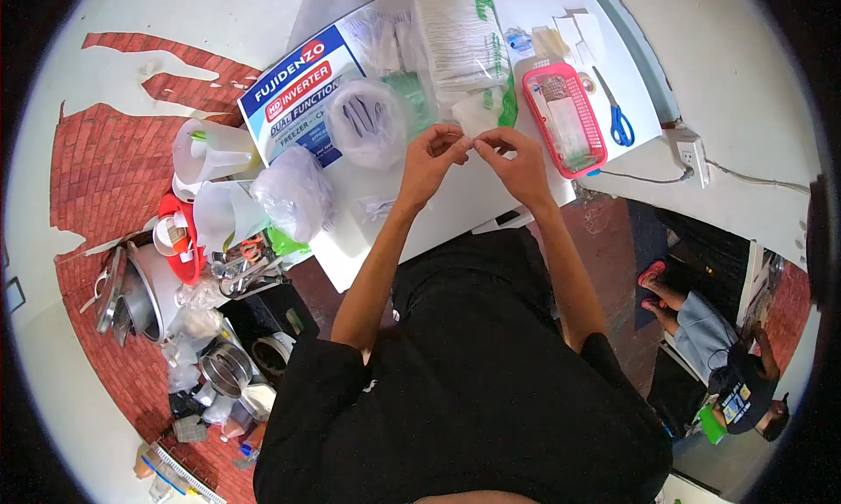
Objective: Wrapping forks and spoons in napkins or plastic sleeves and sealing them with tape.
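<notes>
Both of my hands meet in front of me over the white tabletop [437,198], thumbs and fingertips pinched almost together. My left hand [430,161] and my right hand [519,166] grip the near edge of a thin whitish plastic piece [474,115]. Its far part overlaps a large clear pack [460,41] of stacked thin white sheets with green print, so where one ends is hard to tell. To the left stands an open plastic bag [368,123] with dark utensil-like pieces in it. A pink plastic basket [599,146] holding clear packets lies right of my right hand.
Blue-handled scissors [619,120] and a tape roll [587,82] lie beyond the basket. Wrapped plastic forks [368,34], a printed Fujidenzo sheet [299,77] and a bundled plastic bag [295,192] are at left. Pots [141,294] stand lower left. A person [729,372] sits at right.
</notes>
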Action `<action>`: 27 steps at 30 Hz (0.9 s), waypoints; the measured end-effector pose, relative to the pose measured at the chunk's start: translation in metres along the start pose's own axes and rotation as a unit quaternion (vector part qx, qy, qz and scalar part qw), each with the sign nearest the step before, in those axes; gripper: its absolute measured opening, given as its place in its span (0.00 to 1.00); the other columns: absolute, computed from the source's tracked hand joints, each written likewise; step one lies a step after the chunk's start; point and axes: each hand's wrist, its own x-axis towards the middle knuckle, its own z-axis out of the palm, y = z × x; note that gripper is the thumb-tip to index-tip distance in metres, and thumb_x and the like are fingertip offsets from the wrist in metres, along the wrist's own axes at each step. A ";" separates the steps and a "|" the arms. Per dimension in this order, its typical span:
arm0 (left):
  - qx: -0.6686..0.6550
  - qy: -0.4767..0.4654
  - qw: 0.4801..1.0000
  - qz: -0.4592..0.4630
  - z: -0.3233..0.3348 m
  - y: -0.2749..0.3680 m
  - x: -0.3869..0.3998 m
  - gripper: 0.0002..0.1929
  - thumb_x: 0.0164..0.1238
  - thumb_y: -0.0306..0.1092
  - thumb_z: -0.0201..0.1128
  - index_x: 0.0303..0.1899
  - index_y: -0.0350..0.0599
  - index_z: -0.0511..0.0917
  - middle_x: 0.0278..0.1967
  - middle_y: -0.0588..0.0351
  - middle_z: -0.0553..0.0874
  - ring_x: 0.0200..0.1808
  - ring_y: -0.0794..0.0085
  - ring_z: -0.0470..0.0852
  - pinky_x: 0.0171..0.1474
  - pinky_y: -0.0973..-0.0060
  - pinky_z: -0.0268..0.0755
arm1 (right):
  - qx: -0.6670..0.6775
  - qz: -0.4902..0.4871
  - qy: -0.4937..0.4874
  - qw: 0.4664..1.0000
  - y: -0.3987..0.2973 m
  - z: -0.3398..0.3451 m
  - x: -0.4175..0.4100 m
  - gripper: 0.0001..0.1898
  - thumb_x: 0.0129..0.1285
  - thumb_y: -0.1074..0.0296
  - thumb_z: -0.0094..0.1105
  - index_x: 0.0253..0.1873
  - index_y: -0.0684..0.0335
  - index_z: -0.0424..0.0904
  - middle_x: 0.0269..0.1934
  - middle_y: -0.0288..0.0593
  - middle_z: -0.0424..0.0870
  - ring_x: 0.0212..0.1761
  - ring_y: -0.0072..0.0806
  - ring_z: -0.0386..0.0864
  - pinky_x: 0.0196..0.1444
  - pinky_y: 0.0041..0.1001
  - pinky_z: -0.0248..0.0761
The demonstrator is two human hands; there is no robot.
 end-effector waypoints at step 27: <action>0.078 0.049 0.995 0.043 0.001 -0.005 0.001 0.15 0.69 0.28 0.72 0.53 0.37 0.79 0.39 0.55 0.88 0.38 0.76 0.86 0.42 0.77 0.80 | -0.004 0.026 0.060 0.998 0.010 -0.004 0.002 0.11 0.65 0.67 0.70 0.46 0.68 0.87 0.36 0.42 0.90 0.34 0.25 0.84 0.40 0.26 0.77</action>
